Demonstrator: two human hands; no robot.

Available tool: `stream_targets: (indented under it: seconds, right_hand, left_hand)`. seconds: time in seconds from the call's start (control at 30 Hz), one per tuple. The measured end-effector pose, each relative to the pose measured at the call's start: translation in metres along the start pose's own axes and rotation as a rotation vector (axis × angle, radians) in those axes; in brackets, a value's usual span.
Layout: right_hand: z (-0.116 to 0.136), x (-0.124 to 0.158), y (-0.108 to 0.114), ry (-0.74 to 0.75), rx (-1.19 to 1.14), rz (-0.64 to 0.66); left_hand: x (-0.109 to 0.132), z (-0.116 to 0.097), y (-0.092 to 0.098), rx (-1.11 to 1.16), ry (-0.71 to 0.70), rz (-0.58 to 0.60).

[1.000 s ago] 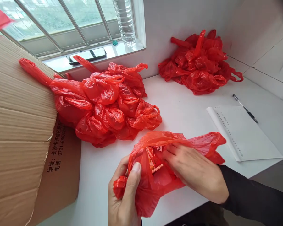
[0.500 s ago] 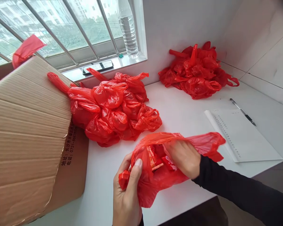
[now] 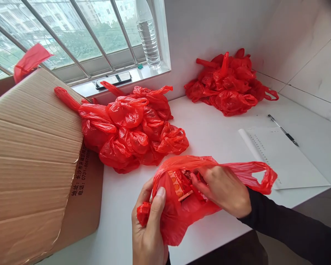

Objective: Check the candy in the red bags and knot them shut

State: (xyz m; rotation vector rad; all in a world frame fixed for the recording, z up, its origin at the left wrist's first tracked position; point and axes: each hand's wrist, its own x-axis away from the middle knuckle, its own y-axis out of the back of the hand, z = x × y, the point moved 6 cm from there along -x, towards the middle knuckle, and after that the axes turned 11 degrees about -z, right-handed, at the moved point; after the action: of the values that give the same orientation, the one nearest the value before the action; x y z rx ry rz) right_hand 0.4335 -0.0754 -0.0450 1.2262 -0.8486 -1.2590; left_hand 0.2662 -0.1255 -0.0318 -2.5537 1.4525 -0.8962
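Note:
My left hand point(image 3: 150, 217) is closed on the gathered side of a red plastic bag point(image 3: 179, 221), its thumb lying over the film near the mouth. The bag's mouth is spread, showing several small packets inside, among them an orange-and-red packet point(image 3: 176, 184). My right hand point(image 3: 223, 187) reaches into the mouth from the right, its visible fingers stretched and a little apart against the packets. Some of its fingertips are hidden among them. One loop handle point(image 3: 270, 178) of the bag sticks out to the right, above the right wrist.
Knotted red bags are heaped left of centre point(image 3: 135, 129) and in the back corner point(image 3: 226, 84). A cardboard box point(image 3: 35, 158) stands at the left. Notebook point(image 3: 292, 158) and pen point(image 3: 284, 130) lie at right. A phone point(image 3: 114, 80) and water bottle point(image 3: 149, 40) are on the sill.
My right hand has drawn slightly right and down, exposing more of the packets. The bag's handle has spread open to the right. My left hand keeps its hold.

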Motion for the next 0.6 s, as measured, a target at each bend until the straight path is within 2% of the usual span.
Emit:
stream_targets:
  seconds: [0.2, 0.3, 0.43, 0.6]
  right_hand:
    - [-0.004, -0.007, -0.006, 0.043, 0.055, 0.056]
    - [0.014, -0.003, -0.009, 0.081, 0.010, 0.093]
    - [0.043, 0.003, -0.028, 0.189, -0.114, 0.165]
    - [0.047, 0.002, -0.042, 0.166, -0.192, 0.177]
  left_hand:
    - [0.005, -0.001, 0.004, -0.027, 0.017, -0.106]
    - [0.007, -0.001, 0.003, -0.019, 0.014, -0.123]
    - [0.005, 0.001, 0.006, -0.029, 0.027, -0.120]
    - [-0.001, 0.001, 0.011, -0.043, 0.012, -0.076]
